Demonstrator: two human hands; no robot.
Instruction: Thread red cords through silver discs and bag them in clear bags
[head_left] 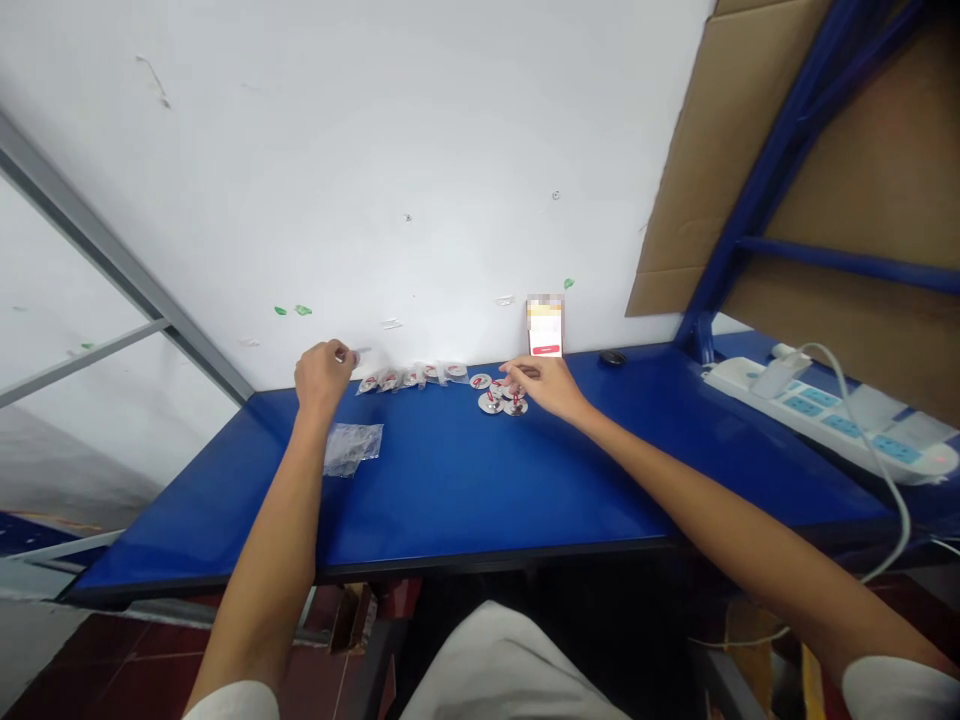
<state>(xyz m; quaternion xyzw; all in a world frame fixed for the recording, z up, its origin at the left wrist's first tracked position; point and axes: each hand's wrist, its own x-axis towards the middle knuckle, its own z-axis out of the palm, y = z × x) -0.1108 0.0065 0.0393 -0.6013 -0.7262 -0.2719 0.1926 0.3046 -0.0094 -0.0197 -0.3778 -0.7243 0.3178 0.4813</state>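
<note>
My left hand [322, 374] is closed near the back of the blue table [480, 490], pinching the end of a row of small clear packets [411, 377] that lies along the wall. Each packet holds a round white and red part. My right hand [541, 384] rests over several loose round white and red parts [491, 402], its fingers pinched on one of them. A crumpled clear plastic bag [351, 447] lies on the table just right of my left wrist.
A small card [545, 326] leans against the white wall behind my right hand, with a small dark object [613, 357] beside it. A white power strip [832, 417] with a cable lies at the right. Cardboard on a blue rack [757, 180] stands above it.
</note>
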